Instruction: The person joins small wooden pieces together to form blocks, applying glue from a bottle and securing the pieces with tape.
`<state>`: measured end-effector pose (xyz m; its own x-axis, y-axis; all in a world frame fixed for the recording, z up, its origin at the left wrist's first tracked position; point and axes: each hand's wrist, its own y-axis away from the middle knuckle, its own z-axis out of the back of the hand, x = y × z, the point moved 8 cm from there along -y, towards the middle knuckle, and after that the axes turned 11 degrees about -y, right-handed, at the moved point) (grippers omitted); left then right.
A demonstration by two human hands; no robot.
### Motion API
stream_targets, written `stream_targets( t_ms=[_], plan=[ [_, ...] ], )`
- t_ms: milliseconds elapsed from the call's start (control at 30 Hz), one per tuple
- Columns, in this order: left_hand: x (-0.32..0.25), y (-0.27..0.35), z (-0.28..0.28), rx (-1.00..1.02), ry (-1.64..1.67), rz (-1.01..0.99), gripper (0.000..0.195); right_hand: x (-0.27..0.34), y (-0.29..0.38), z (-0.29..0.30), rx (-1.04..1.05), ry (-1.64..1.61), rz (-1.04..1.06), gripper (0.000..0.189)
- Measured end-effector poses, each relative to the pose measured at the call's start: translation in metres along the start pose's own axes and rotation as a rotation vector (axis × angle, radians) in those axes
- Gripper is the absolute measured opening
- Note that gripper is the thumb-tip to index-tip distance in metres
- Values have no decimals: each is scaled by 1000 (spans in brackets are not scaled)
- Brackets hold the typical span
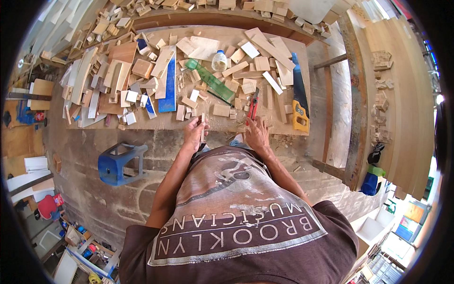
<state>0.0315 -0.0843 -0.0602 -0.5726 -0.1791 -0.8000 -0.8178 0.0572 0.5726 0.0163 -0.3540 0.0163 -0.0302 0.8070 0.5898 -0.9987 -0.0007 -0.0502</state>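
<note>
My left hand [195,132] grips a narrow wooden strip [203,124], held upright at the table's near edge. My right hand [258,134] rests at the near edge, its fingertips on the lower end of a red utility knife [252,108] lying on the plywood tabletop [227,123]; whether the fingers close around it I cannot tell. Small wood blocks [221,110] lie between the hands. Beyond them are a dark thin rod [220,99], a green translucent strip [210,79] and a plastic bottle with a blue cap [219,61].
A handsaw with a yellow handle [300,116] lies at the table's right end. Wood offcuts [117,78] pile up on the left, near a blue board [167,87]. A blue plastic stool [121,164] is on the floor at left. Long wooden boards [404,106] stand at right.
</note>
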Motion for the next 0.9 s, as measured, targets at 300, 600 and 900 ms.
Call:
stream_targets(
  t_ms=[300, 600, 900],
  plan=[
    [7, -10, -53, 208, -109, 33, 26, 51, -3, -50, 504, -759, -141, 45],
    [-48, -34, -101, 42, -942, -317, 32, -47, -6, -7, 108, -576, -301, 30],
    [-62, -65, -160, -189, -1575, -429, 40, -104, -1, 69, -54, -538, -423, 33]
  ],
)
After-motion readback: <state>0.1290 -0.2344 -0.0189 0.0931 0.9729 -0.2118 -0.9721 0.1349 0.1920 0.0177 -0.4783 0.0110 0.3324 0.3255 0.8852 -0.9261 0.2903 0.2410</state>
